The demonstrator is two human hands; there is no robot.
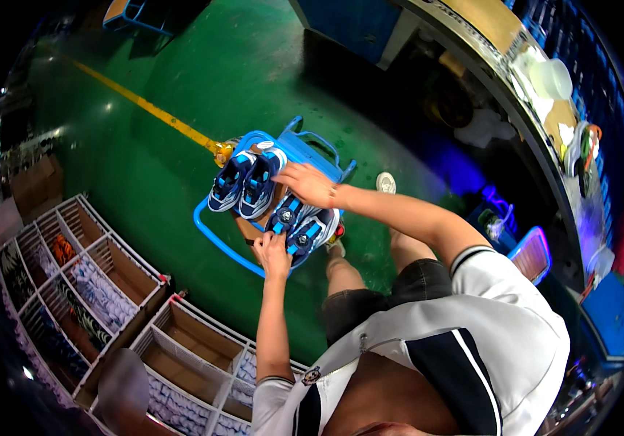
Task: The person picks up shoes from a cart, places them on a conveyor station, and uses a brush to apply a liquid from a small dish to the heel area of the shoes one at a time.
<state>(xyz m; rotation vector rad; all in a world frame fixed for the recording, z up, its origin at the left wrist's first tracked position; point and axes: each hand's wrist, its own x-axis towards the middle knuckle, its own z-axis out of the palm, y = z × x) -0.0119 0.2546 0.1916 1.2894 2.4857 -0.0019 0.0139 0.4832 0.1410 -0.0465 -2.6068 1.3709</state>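
Two navy, white and bright-blue sneakers (257,190) stand side by side on the left part of a blue metal-framed seat (302,151). Nearer to me, two matching sneakers (303,238) with round dials lie against each other. My left hand (273,254) has its bent fingers closed on the near-left edge of one of these sneakers. Above the same pair, my right hand (307,184) stretches its fingers leftward toward the upright sneakers, with nothing held in it. Brown board shows between the two pairs.
White-railed racks (203,334) with cardboard-lined compartments, some holding bundled laces, stand at lower left. A long workbench (537,123) curves along the right side, bearing a white tub (550,78). A yellow line (145,105) crosses the green floor. Blue stools stand at far left and right.
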